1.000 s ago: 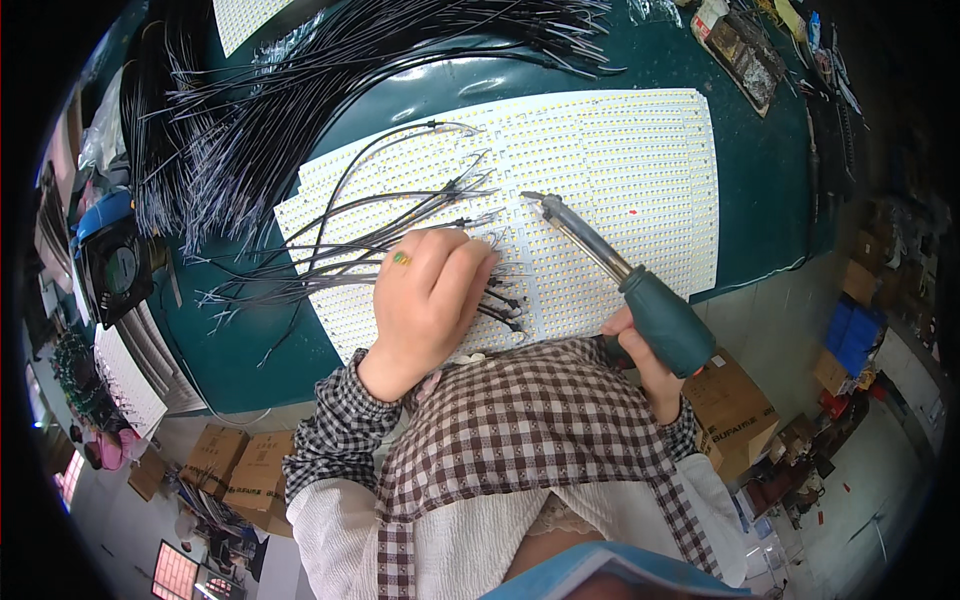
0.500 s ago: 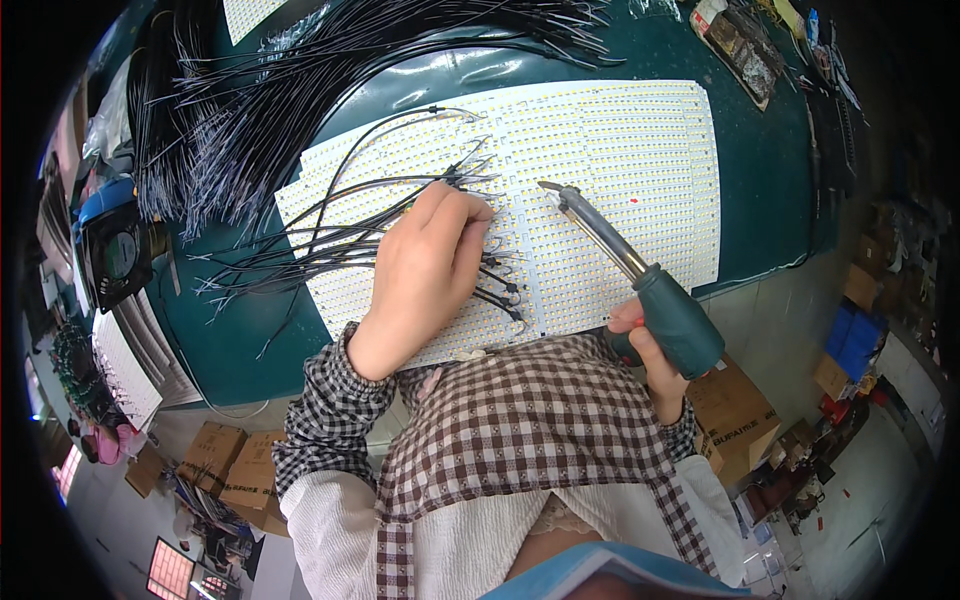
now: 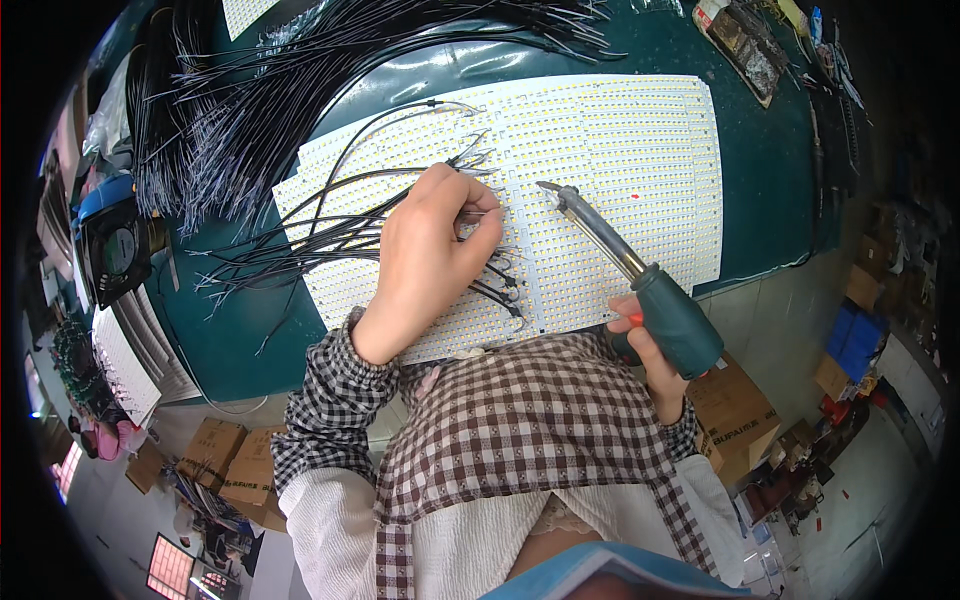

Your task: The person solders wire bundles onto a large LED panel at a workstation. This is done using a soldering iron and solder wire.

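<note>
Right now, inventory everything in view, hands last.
Table: 1, green, centre
Dotted panels: several, white and yellow, on table
Short leads: many, black, mostly on panels' left half
Soldering iron: 1, green handle, tip over panels
Wire pile: 1, black, table's upper left
Fan: 1, black, left edge
Cartons: at least 3, brown, lower left and right
Apron: 1, brown-white check, bottom centre
Mask: 1, blue, bottom edge
Clutter: uncounted, mixed, background
Left hand: 1, bare, at leads
Right hand: 1, bare, holding iron
</note>
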Motion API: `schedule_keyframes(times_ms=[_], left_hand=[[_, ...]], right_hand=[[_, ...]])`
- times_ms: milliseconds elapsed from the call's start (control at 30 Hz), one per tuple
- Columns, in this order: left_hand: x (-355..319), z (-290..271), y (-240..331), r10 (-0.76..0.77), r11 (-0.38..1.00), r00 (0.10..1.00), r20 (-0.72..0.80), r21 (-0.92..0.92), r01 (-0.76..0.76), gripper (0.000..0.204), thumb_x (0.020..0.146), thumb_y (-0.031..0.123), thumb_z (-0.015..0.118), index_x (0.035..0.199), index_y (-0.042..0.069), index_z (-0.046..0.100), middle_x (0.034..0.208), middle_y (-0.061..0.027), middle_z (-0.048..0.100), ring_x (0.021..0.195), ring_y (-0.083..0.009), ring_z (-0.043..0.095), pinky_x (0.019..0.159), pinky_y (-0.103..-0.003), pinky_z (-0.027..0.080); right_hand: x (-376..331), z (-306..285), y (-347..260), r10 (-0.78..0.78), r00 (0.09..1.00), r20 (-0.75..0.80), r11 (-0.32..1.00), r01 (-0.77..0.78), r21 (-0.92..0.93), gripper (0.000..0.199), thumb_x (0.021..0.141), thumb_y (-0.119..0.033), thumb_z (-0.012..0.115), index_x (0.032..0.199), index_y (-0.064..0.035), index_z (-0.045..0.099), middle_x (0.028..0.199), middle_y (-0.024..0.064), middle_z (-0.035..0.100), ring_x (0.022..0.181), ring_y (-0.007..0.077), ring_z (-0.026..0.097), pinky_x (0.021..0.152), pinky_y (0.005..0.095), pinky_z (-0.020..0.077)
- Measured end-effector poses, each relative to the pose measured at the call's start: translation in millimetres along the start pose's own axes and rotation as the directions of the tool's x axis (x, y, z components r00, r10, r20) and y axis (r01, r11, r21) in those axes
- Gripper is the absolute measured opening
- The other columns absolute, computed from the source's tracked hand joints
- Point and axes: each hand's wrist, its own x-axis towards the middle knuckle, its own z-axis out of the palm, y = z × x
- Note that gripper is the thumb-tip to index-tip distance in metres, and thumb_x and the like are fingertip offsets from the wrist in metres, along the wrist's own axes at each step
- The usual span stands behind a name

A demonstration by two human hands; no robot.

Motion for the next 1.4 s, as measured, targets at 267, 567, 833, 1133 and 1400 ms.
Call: schedule_keyframes(times_ms=[267,567,833,1133,1400], left_hand=[[0.4,4.5,0.0,0.036,0.999,0.999,-0.038,0.042,-0.034,0.01,0.078,0.006,0.072,0.085,0.005,0.064,0.084,-0.008,0.06,0.067,-0.0249,0.063,0.061,-0.035,0.05],[-1.1,8.9,-3.4,0.068,0.995,0.996,-0.051,0.079,-0.064,0.01,0.078,0.005,0.071,0.084,0.006,0.063,0.085,-0.008,0.058,0.07,-0.0272,0.062,0.06,-0.038,0.048],[0.3,9.8,-3.4,0.07,0.996,0.997,-0.044,0.06,-0.068,0.011,0.076,0.004,0.071,0.083,0.006,0.063,0.084,-0.0093,0.056,0.07,-0.0294,0.06,0.061,-0.039,0.047],[-0.2,11.8,-4.0,0.084,0.995,0.995,-0.06,0.063,-0.081,0.011,0.075,0.003,0.07,0.083,0.004,0.062,0.085,-0.011,0.057,0.071,-0.0317,0.06,0.062,-0.041,0.048],[-0.7,12.6,-3.8,0.066,0.995,0.995,-0.072,0.074,-0.06,0.012,0.075,0.003,0.07,0.083,0.004,0.061,0.085,-0.0113,0.057,0.072,-0.0323,0.061,0.062,-0.041,0.048]], right_hand=[[-4.5,-5.8,1.8,0.041,0.997,0.07,0.998,-0.036,-0.059,0.028,0.094,-0.015,0.068,0.112,0.0055,0.066,0.105,0.0188,0.069,0.09,0.0241,0.069,0.079,0.0364,0.0585],[-4.1,-0.6,1.6,0.033,0.999,0.018,0.999,-0.032,-0.042,0.037,0.08,0.001,0.08,0.112,0.0091,0.064,0.095,0.0155,0.074,0.083,0.0185,0.073,0.076,0.03,0.0597],[-8.6,-4.8,8.6,0.014,0.998,0.058,0.994,-0.007,-0.107,0.039,0.078,0.0,0.082,0.112,0.0082,0.064,0.092,0.0134,0.075,0.083,0.016,0.072,0.077,0.0289,0.0585],[-10.6,0.2,1.5,0.083,0.996,0.038,0.989,-0.078,-0.127,0.042,0.077,0.0,0.083,0.113,0.0075,0.063,0.089,0.0117,0.075,0.08,0.0153,0.073,0.075,0.028,0.058],[-11.8,0.2,-3.5,0.135,0.988,0.071,0.988,-0.128,-0.087,0.024,0.089,0.002,0.071,0.112,0.0055,0.065,0.094,0.0129,0.072,0.087,0.0208,0.069,0.082,0.0368,0.0557]])
